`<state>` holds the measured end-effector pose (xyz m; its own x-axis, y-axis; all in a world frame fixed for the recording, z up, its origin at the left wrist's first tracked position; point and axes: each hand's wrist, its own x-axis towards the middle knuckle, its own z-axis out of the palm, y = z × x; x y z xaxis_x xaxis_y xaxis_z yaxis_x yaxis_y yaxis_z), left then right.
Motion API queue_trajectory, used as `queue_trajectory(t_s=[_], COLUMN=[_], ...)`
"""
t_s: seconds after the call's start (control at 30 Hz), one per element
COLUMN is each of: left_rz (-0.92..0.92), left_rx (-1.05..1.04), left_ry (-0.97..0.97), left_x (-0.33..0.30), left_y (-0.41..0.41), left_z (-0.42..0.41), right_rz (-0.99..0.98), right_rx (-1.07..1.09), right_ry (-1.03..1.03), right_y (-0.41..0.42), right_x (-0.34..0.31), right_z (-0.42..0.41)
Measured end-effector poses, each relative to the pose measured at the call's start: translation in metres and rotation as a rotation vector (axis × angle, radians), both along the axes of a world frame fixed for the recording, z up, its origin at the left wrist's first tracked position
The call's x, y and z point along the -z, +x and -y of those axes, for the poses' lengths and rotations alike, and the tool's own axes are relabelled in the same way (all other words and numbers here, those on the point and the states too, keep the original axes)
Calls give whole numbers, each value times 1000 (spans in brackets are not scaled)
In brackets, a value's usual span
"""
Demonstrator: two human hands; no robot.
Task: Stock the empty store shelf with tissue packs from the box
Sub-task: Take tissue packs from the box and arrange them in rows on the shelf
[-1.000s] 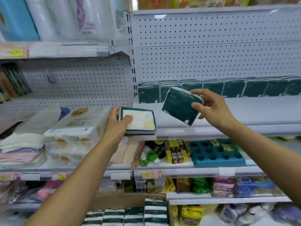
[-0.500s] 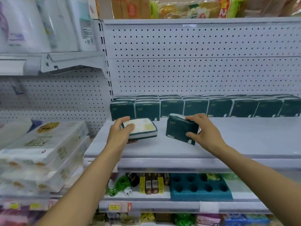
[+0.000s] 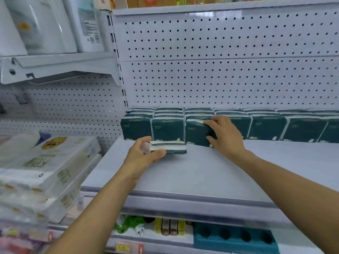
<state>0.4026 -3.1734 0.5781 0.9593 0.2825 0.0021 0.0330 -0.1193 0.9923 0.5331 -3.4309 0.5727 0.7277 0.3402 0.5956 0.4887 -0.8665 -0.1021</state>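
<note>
Head view. Right hand (image 3: 226,136): fingers curled over upright tissue pack (image 3: 197,132), setting it against back row (image 3: 266,128) on shelf (image 3: 211,173); likely squaring front face flush. Left hand (image 3: 142,157): grips second tissue pack (image 3: 167,147) flat, low over shelf, apparently queued next. Packs: dark green wrap, white edges, small pale lettering, soft-sided. Box not in view.
</note>
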Motion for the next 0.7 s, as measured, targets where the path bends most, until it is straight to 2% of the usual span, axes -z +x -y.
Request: queue_trajectory(t_s=[0.1,0.23,0.43,0.5,0.57,0.63,0.7], left_rz=[-10,-33,-121,-151,-178,-198,-217], left_rx=[13,30,107,119,124,123,135], left_ry=[-116,-128,-207,-234,-245,-230,-208], left_x=[-1,-3,-8,-11,-14,-18,-22], left_y=[1,3,7,7,8,10,12], left_z=[-1,-4,-2,1,6,12,22], right_rz=[75,154,141,147,-22,-381,-551], right_rx=[16,23,56,33,-139,-382,-494], right_ry=[-60,-62,-94,-17,266,569,638], right_y=[12,20,22,13,-13,-46,-66], right_x=[3,6,3,0,-12,-26,-35], right_z=[0,-1,0,-2,-7,-18,-26])
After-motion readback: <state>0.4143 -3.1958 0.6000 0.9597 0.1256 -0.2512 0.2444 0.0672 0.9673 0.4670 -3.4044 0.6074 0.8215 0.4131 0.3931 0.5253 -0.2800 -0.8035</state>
